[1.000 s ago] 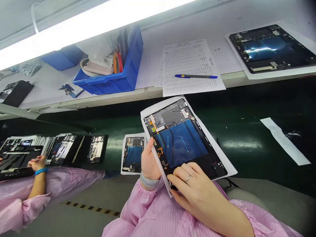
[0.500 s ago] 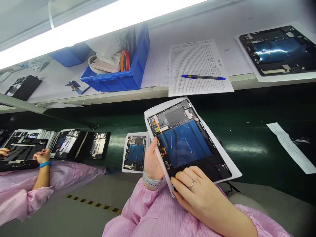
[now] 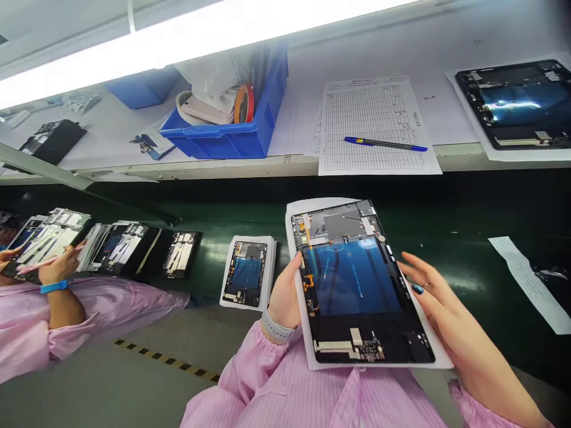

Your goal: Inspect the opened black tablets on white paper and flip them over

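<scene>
An opened tablet [image 3: 357, 279] lies on a white sheet [image 3: 294, 223] in front of me, its inner parts and blue-covered battery facing up. My left hand [image 3: 286, 297] grips the tablet and sheet at their left edge, thumb on top, the other fingers hidden beneath. At the right edge is my right hand [image 3: 439, 303], fingers apart, with fingertips close to or touching the tablet's side; nothing is held in it. Left of my left hand, a smaller-looking opened tablet [image 3: 244, 273] rests on white sheets on the green bench.
Above are a shelf with a blue bin [image 3: 223, 139], a printed form [image 3: 370, 113], a pen [image 3: 386, 144] and another opened tablet [image 3: 517, 107]. A co-worker's hand [image 3: 57, 267] and stacked devices [image 3: 127, 246] are at left. A paper strip [image 3: 530, 285] lies right.
My right hand has moved from the tablet's lower edge to its right side, and its fingers have spread. The tablet has turned more upright in view. The co-worker's device has tilted up.
</scene>
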Demonstrator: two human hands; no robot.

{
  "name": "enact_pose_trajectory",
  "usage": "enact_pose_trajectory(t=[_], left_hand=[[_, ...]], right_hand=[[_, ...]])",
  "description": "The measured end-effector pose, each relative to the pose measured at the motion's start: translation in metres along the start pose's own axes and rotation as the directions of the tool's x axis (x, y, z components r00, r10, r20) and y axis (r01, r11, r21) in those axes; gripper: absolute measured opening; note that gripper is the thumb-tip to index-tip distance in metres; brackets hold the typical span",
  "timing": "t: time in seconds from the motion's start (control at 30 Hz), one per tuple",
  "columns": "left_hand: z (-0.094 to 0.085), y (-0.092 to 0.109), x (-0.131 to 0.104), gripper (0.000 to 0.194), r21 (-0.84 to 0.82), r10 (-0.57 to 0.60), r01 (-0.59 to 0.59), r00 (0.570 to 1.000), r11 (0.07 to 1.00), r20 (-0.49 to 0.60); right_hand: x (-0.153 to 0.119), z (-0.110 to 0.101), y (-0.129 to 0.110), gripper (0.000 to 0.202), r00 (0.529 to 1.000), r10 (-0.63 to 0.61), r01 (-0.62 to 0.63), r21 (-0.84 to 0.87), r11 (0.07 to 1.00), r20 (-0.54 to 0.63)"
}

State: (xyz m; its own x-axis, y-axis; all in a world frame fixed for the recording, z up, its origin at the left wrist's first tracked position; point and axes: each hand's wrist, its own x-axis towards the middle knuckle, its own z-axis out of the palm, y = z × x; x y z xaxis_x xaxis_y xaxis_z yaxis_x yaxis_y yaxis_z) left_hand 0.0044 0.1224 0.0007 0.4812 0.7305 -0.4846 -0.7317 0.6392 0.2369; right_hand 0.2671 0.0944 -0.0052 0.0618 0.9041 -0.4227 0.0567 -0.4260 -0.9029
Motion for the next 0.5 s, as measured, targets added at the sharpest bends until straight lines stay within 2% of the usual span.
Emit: enact_pose_trajectory(t=[0.03,0.1,0.2,0.27,0.37,0.5], left_hand=[[-0.002,-0.001,0.0,0.055,0.013,-0.013,0.013,1.0,1.0,0.016],[-0.006,-0.002,0.0,0.053,0.044,-0.059,0.058,0.998,0.997,0.031],[-0.012,-0.002,-0.002,0.054,0.084,-0.14,0.137,0.989,0.987,0.036],[-0.016,-0.002,-0.003,0.057,0.096,-0.161,0.155,0.986,0.983,0.052],[-0.021,-0.002,-0.005,0.059,0.086,-0.145,0.139,0.987,0.987,0.073],[-0.022,-0.001,-0.008,0.059,0.086,-0.12,0.113,0.989,0.99,0.084]], right_hand=[[0.0,-0.002,0.003,0.056,0.992,0.099,-0.108,0.11,0.988,0.083],[-0.005,-0.005,0.006,0.056,0.957,0.186,-0.237,0.233,0.943,0.221],[-0.014,-0.003,0.002,0.057,0.934,0.205,-0.289,0.28,0.915,0.293],[-0.02,-0.001,-0.005,0.062,0.941,0.229,-0.292,0.256,0.921,0.251],[-0.028,0.0,-0.012,0.069,0.968,0.225,-0.24,0.156,0.958,0.109],[-0.037,-0.002,-0.012,0.063,0.988,0.153,-0.154,0.028,0.988,0.017]])
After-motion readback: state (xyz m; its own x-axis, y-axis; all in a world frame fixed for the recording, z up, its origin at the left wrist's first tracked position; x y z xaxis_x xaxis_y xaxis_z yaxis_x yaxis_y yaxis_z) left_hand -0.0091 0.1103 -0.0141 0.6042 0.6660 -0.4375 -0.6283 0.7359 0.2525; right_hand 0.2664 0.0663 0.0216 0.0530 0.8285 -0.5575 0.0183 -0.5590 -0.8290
